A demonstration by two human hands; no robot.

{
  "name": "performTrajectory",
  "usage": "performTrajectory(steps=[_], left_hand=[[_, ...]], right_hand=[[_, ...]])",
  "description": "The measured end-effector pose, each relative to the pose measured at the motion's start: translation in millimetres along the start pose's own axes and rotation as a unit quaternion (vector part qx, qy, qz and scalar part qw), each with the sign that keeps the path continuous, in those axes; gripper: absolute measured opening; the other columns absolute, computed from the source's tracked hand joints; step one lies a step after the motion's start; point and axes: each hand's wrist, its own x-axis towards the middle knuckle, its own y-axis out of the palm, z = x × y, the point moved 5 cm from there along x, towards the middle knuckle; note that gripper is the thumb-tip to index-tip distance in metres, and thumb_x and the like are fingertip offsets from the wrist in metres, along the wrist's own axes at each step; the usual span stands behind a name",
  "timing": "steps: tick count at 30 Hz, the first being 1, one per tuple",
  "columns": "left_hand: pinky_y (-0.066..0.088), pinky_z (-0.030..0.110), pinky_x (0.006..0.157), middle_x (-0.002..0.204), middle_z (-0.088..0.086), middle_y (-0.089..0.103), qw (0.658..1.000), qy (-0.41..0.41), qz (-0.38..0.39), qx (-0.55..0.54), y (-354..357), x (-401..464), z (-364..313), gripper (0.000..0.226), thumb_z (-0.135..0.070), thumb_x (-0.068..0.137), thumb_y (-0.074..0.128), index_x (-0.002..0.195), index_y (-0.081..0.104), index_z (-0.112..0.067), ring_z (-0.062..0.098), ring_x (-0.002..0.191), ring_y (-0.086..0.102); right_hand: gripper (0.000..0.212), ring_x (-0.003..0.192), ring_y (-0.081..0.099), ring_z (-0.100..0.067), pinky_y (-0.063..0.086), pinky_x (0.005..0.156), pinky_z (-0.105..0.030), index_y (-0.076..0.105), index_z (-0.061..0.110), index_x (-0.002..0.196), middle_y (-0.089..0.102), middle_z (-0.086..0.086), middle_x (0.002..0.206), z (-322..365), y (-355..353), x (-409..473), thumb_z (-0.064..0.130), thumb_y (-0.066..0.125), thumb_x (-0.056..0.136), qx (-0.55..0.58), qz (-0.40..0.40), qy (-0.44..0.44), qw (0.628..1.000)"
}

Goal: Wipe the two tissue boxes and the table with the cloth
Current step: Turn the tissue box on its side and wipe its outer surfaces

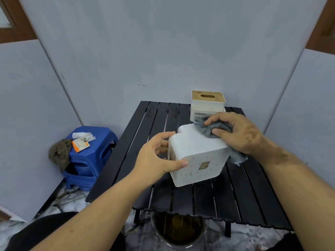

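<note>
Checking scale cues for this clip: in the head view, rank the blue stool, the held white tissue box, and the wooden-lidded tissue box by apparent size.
1. White tissue box, nearest the camera.
2. Blue stool, close second.
3. Wooden-lidded tissue box, farther back, partly hidden.

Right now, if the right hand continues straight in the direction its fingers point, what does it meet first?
The right hand, gripping the grey cloth, points left across the white tissue box; it would probably meet the left hand's fingers, though depth is unclear.

Pale grey panel walls enclosed a corner; brown frames showed at both upper edges. Floor was marbled white and grey. Stacked blue stools stood left, carrying a packet and an olive rag. Lighting was even and dim.
</note>
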Motion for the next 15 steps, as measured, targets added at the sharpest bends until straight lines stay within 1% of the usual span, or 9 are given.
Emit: performTrajectory(steps=[1, 2, 4, 6, 7, 9, 10, 13, 15], left_hand=[[0.060, 0.050, 0.097, 0.115, -0.005, 0.074, 1.000, 0.002, -0.001, -0.003, 0.2, 0.1, -0.2, 0.087, -0.045, 0.046, 0.099, 0.126, 0.065, -0.046, 0.017, 0.114, 0.067], [0.060, 0.050, 0.097, 0.115, -0.004, 0.074, 1.000, 0.005, -0.002, -0.005, 0.8, 0.2, -0.1, 0.087, -0.045, 0.046, 0.099, 0.125, 0.065, -0.045, 0.017, 0.113, 0.068], [0.059, 0.051, 0.097, 0.114, -0.002, 0.075, 1.000, 0.010, -0.001, -0.011, 2.3, 0.3, -0.9, 0.087, -0.043, 0.045, 0.101, 0.125, 0.066, -0.043, 0.020, 0.112, 0.069], [0.060, 0.052, 0.097, 0.114, 0.000, 0.075, 1.000, 0.017, 0.002, -0.018, 2.0, 0.8, -1.0, 0.088, -0.039, 0.045, 0.101, 0.126, 0.067, -0.037, 0.023, 0.110, 0.071], [0.060, 0.052, 0.097, 0.114, 0.001, 0.075, 1.000, 0.019, 0.005, -0.019, 1.6, 1.4, -1.0, 0.088, -0.038, 0.045, 0.102, 0.126, 0.067, -0.036, 0.023, 0.110, 0.071], [0.060, 0.051, 0.097, 0.112, 0.001, 0.075, 1.000, 0.015, 0.011, -0.013, 0.7, 2.5, -0.6, 0.088, -0.039, 0.045, 0.101, 0.126, 0.067, -0.038, 0.022, 0.109, 0.072], [0.060, 0.050, 0.096, 0.111, 0.000, 0.075, 1.000, 0.011, 0.012, -0.012, 0.5, 2.7, -0.2, 0.087, -0.040, 0.044, 0.101, 0.125, 0.066, -0.040, 0.020, 0.108, 0.072], [0.062, 0.046, 0.094, 0.110, -0.002, 0.075, 1.000, 0.001, 0.008, -0.012, 0.1, 2.4, 0.5, 0.086, -0.041, 0.043, 0.100, 0.123, 0.066, -0.044, 0.017, 0.107, 0.071], [0.062, 0.044, 0.093, 0.112, -0.002, 0.075, 1.000, 0.001, 0.006, -0.010, -0.1, 2.0, 0.4, 0.086, -0.041, 0.044, 0.100, 0.123, 0.066, -0.045, 0.016, 0.108, 0.071]], right_hand=[[0.036, 0.102, 0.049, 0.017, 0.035, 0.092, -0.008, 0.070, 0.037, 0.095, 0.059, 0.027, 0.101, 5.6, 3.7, -3.9, 0.003, 0.070, 0.084, -0.015, 0.008, -0.012, 1.000], [0.036, 0.104, 0.048, 0.010, 0.035, 0.093, -0.012, 0.070, 0.036, 0.097, 0.058, 0.025, 0.100, 14.6, 10.6, -7.4, 0.003, 0.071, 0.083, -0.027, 0.019, -0.034, 0.999], [0.033, 0.102, 0.048, -0.003, 0.040, 0.091, -0.021, 0.070, 0.034, 0.100, 0.059, 0.022, 0.099, 37.7, 31.0, -15.7, 0.007, 0.072, 0.082, -0.030, 0.047, -0.092, 0.994], [0.030, 0.100, 0.048, -0.009, 0.041, 0.087, -0.021, 0.070, 0.035, 0.103, 0.064, 0.017, 0.099, 51.4, 51.0, -23.4, 0.014, 0.069, 0.082, -0.020, 0.068, -0.139, 0.988], [0.029, 0.100, 0.049, -0.010, 0.041, 0.087, -0.020, 0.069, 0.035, 0.104, 0.066, 0.012, 0.100, 51.6, 55.0, -24.9, 0.017, 0.067, 0.081, -0.018, 0.072, -0.148, 0.986], [0.030, 0.101, 0.050, -0.009, 0.041, 0.089, -0.020, 0.070, 0.036, 0.104, 0.068, 0.007, 0.102, 41.1, 47.4, -23.6, 0.020, 0.065, 0.080, 0.003, 0.066, -0.136, 0.989], [0.031, 0.102, 0.052, -0.008, 0.043, 0.093, -0.022, 0.071, 0.037, 0.103, 0.068, 0.006, 0.103, 30.8, 37.8, -22.7, 0.018, 0.067, 0.080, 0.013, 0.057, -0.121, 0.991], [0.046, 0.109, 0.058, -0.012, 0.046, 0.101, -0.040, 0.071, 0.042, 0.101, 0.070, 0.008, 0.105, -3.2, 4.9, -23.1, 0.002, 0.075, 0.078, 0.022, 0.041, -0.080, 0.996], [0.053, 0.111, 0.060, -0.017, 0.047, 0.102, -0.048, 0.073, 0.045, 0.098, 0.071, 0.012, 0.106, -14.6, -7.3, -25.5, -0.004, 0.077, 0.076, 0.034, 0.036, -0.065, 0.997]])
